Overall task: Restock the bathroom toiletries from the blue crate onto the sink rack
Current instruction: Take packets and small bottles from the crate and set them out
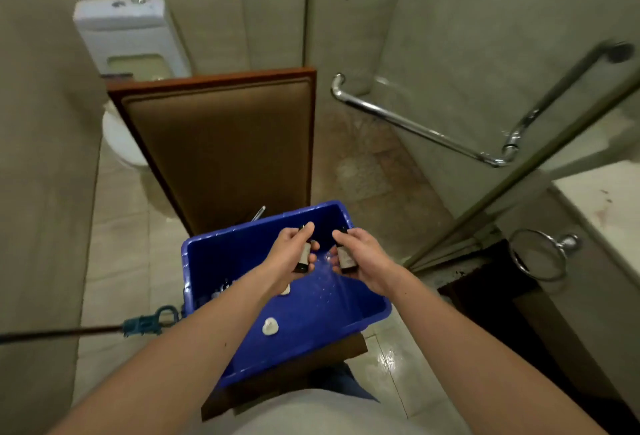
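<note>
The blue crate [214, 261] sits on a brown chair in front of me. Both hands are over its far half. My left hand [289, 254] grips a small dark bottle with a pale label [304, 256], held upright. My right hand [363, 258] grips a second small dark bottle [345, 258] of the same kind. On the crate's floor lie two small white wrapped items, one [270, 326] near the front and one [285, 290] partly hidden under my left wrist. The sink rack is not in view.
The chair's padded brown back [221, 144] stands behind the crate. A white toilet [128, 40] is at the far left. A glass shower door with a chrome handle [426, 130] is to the right. A pale counter edge [602, 213] and a chrome towel ring [540, 254] lie far right. A mop handle [69, 332] crosses the left.
</note>
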Motion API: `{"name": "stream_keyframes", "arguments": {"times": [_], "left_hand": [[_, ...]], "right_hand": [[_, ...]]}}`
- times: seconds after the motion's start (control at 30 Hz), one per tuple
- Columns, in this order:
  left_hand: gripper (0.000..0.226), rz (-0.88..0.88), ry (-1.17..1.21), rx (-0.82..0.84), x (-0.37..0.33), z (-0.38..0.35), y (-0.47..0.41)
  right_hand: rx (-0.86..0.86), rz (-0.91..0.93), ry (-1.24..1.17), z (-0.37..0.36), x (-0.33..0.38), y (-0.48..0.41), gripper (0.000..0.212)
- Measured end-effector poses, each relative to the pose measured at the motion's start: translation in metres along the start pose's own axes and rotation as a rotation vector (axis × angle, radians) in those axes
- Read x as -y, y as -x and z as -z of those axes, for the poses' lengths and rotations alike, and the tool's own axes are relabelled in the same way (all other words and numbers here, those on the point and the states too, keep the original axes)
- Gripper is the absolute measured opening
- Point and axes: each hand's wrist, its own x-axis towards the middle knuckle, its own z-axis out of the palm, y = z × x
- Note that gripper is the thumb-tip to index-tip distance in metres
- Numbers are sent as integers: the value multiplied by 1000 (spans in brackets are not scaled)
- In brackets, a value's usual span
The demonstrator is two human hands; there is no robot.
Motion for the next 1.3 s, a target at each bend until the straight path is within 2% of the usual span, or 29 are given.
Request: {"name": "stream_keyframes", "arguments": {"times": [0.13, 0.23, 0.5, 0.57, 0.73, 0.87, 1.0, 1.07, 1.3], "left_hand": [[24, -15, 11, 44, -19, -37, 7], [25, 19, 8, 166, -31, -69, 12], [27, 104, -162, 358, -32, -175, 32], [23, 93, -209, 388, -25, -210, 39], [24, -31, -334, 469, 0, -299, 66], [20, -136, -425, 583, 24, -360, 83], [21, -295, -558, 670, 45, -412, 103], [26, -385, -636, 686, 53, -438, 114], [22, -647, -884, 823, 72, -529, 154]], "right_hand": [[-72, 49, -75, 30, 12, 27, 30], [-139, 104, -115, 55, 19, 44, 27], [-330, 217, -174, 144, 17, 102, 21], [-397, 236, -198, 171, 13, 121, 30], [-521, 264, -239, 248, 0, 173, 44], [-570, 284, -238, 306, -13, 215, 41], [-629, 312, -175, 357, -24, 256, 21], [-667, 312, -116, 383, -29, 277, 22], [-794, 327, 126, 464, -45, 352, 21]]}}
